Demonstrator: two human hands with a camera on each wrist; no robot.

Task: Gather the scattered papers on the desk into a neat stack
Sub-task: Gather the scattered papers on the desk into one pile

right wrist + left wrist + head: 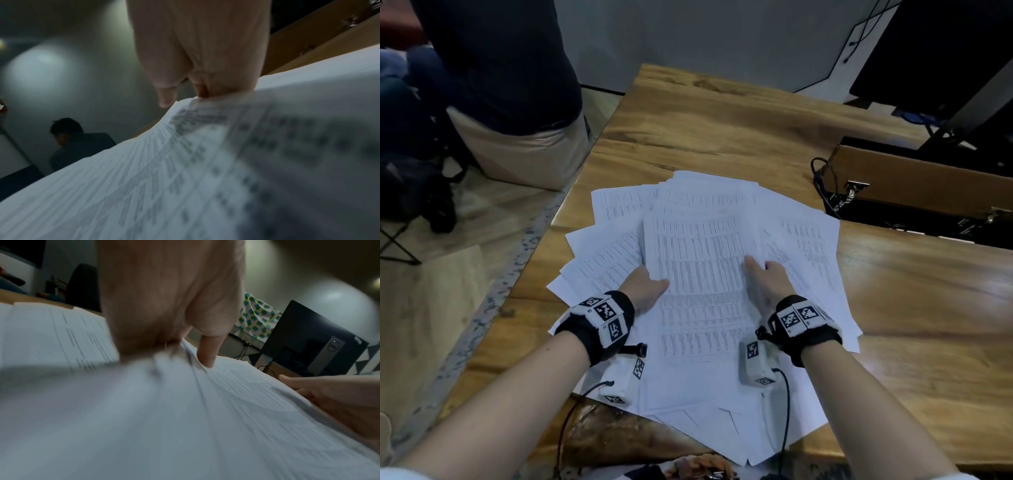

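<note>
Several white printed papers [698,267] lie fanned out and overlapping on the wooden desk [722,130]. My left hand [650,287] grips the left edge of the top bundle; its thumb [205,350] presses on top while the fingers are hidden under the sheets [144,418]. At the bundle's right side my right hand [767,277] pinches the sheets, thumb on top, fingers tucked out of sight below. The right wrist view shows that hand [197,48] holding the lifted, bowed paper edge [205,178]. Loose sheets stick out to the left, right and front.
An open desk cable hatch [914,192] with cables sits at the right. A dark monitor [945,51] stands at the back right. A seated person [510,85] is beyond the desk's left edge. Bare wood lies behind the papers.
</note>
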